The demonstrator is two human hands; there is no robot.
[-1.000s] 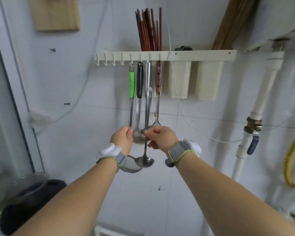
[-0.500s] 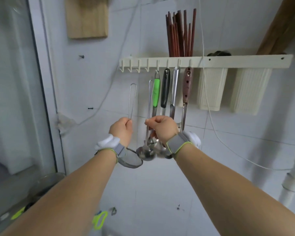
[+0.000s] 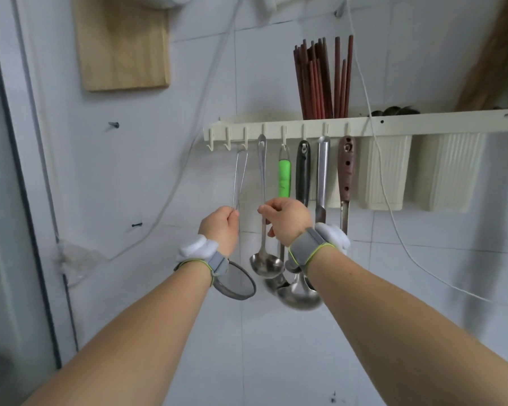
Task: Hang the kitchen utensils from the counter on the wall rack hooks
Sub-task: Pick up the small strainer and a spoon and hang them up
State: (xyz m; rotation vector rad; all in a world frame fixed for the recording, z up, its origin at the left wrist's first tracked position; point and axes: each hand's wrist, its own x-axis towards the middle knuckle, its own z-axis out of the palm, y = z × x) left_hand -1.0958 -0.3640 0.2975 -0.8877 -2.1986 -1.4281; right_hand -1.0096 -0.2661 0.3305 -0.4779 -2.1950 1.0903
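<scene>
The left hand point(image 3: 220, 227) pinches the strainer point(image 3: 237, 281) handle at a rack point(image 3: 364, 128) hook, while the right hand point(image 3: 288, 219) fingers clamp the hung ladle point(image 3: 264, 262).

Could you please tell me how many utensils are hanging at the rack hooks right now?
6: wire strainer in left hand, ladle in right hand, then green-handled, black-handled, steel-handled and brown-handled utensils rightward.

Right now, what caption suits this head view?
Both hands, left and right, hang a strainer and ladle on rack hooks.
</scene>
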